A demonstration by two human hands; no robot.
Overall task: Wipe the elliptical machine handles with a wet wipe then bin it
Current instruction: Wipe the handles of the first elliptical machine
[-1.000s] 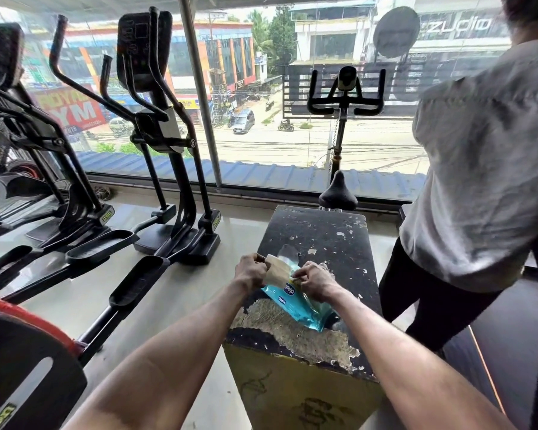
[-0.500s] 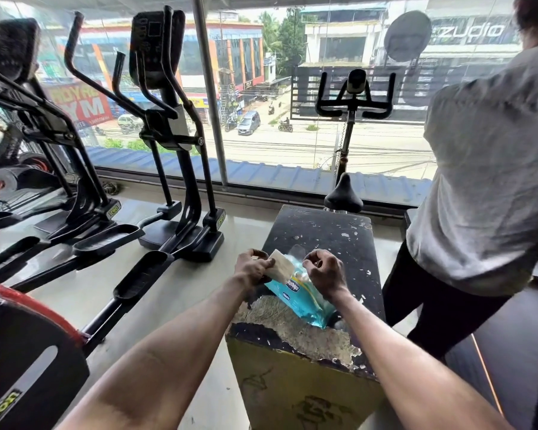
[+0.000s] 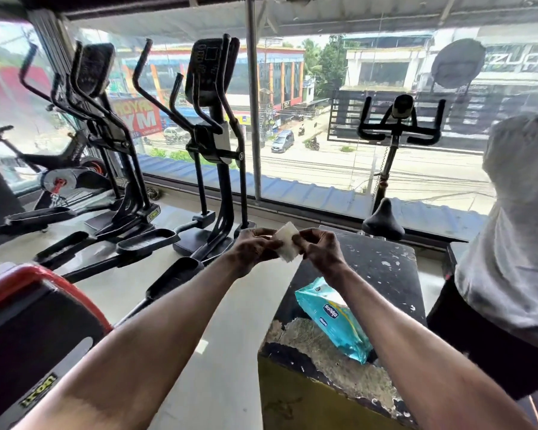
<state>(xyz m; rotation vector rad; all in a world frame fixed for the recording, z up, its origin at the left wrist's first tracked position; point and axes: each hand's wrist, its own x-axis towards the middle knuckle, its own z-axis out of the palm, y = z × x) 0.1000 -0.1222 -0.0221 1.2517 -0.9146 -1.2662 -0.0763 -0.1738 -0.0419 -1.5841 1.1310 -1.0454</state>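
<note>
Observation, head view. Both my hands are raised in front of me and meet on one wet wipe (image 3: pixel 288 243). The left hand (image 3: pixel 252 248) pinches the wipe's left edge with curled fingers. The right hand (image 3: pixel 319 248) pinches the right edge the same way. The wipe is a white, folded sheet held in the air between the two hands, with one corner standing up above the knuckles. It touches nothing but the fingers.

Below the grip and nearer to me, the teal wipe pack (image 3: pixel 333 324) lies flat on a black box (image 3: pixel 382 274). My right forearm passes over part of the pack. I cannot tell whether its flap is open. The box top is worn, its paint flaked away along the near edge.

Beyond the grip and to its left stands the elliptical machine (image 3: pixel 213 119), well apart from the wipe. Its handles (image 3: pixel 142 58) rise above the level of the hands on both sides of the console. A second elliptical (image 3: pixel 97 97) stands further left of it.

Beyond the grip and to its right is an exercise bike (image 3: pixel 398 125), its saddle (image 3: pixel 383 223) just past the far edge of the box. To the right of the grip, beside the box, stands a person in a grey shirt (image 3: pixel 516 228).
</note>
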